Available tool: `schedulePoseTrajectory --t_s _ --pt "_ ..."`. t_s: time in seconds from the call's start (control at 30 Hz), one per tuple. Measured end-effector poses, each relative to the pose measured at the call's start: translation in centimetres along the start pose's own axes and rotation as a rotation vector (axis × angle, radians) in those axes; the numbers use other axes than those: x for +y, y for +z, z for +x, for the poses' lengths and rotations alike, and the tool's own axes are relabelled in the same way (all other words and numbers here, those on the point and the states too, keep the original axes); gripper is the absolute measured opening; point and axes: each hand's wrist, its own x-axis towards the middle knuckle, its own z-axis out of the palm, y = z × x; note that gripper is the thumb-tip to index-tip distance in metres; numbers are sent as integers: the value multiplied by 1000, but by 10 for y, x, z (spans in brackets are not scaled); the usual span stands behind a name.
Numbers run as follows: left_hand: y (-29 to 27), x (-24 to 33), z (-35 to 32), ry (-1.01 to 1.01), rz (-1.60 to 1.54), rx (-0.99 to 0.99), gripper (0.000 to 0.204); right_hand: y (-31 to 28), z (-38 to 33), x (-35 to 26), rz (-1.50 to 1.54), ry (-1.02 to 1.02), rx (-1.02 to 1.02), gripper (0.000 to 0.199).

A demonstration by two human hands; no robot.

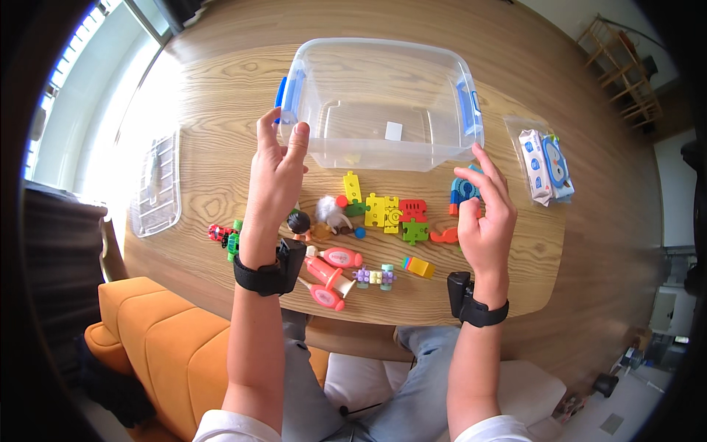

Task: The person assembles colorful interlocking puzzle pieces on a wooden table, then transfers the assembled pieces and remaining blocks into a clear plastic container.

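A clear plastic bin (375,155) with blue side latches stands at the far middle of the wooden table. My left hand (276,169) is at its near left corner, thumb and index finger apart beside the blue latch. By the near right corner is my right hand (487,214), index finger stretched toward the rim and the other fingers loosely bent. Neither hand shows anything gripped; whether they touch the bin I cannot tell. Between my forearms lie yellow puzzle pieces (375,212), a red piece (413,210), a dark-haired doll head (298,222) and pink toy pieces (324,274).
A clear lid (158,184) lies at the table's left. Packs of wipes (536,168) lie at the right. Small building blocks (374,277) and a yellow block (420,267) lie near the front edge. An orange sofa (166,324) borders the table at the lower left.
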Motion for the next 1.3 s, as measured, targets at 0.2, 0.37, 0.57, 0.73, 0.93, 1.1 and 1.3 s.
schedulePoseTrajectory --t_s 0.2,0.37,0.57,0.73,0.93,1.1,1.3 --pt "5 -1 -10 37 -6 20 74 -5 -4 -4 10 46 -32 51" --pt "10 -3 -18 322 225 194 72 -11 -8 -12 89 53 -13 43" --pt "22 39 -59 473 348 70 40 -44 -21 -4 183 131 -297 34" --pt "46 36 -98 540 242 -592 41 -47 -41 -13 263 272 -611 76" --pt "71 23 -115 567 335 -745 48 -34 -78 -2 225 231 -587 80" --pt "75 24 -116 590 343 -733 48 -24 -84 -3 226 258 -536 66" --pt "71 30 -110 578 334 -735 52 -11 -89 2 214 233 -497 55"
